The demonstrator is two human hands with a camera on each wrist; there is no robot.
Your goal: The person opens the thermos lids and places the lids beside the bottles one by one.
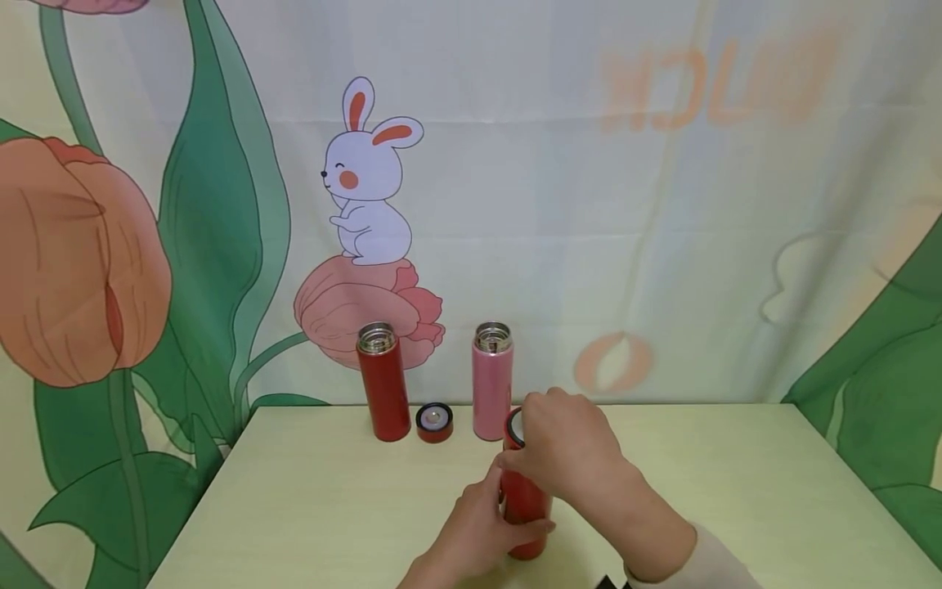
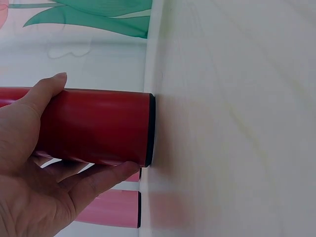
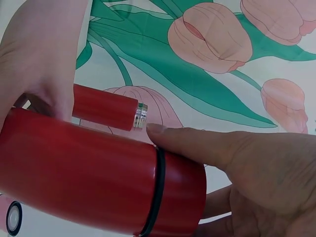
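Observation:
A red thermos (image 1: 526, 499) stands near the front middle of the table, its black base ring at the tabletop in the left wrist view. My left hand (image 2: 44, 163) holds its body, thumb on one side and fingers round the other. At the top, my right hand (image 1: 567, 442) grips the red lid (image 3: 183, 192), thumb lying along it. A black ring shows between lid and body in the right wrist view. Most of the right fingers are hidden behind the lid.
Behind stand an uncapped red thermos (image 1: 386, 393) and an uncapped pink thermos (image 1: 491, 393). A red lid (image 1: 434, 424) lies upside down between them. The right wrist view shows part of a pink lid (image 3: 6, 212). A printed curtain (image 1: 545, 180) hangs behind the table (image 1: 316, 507).

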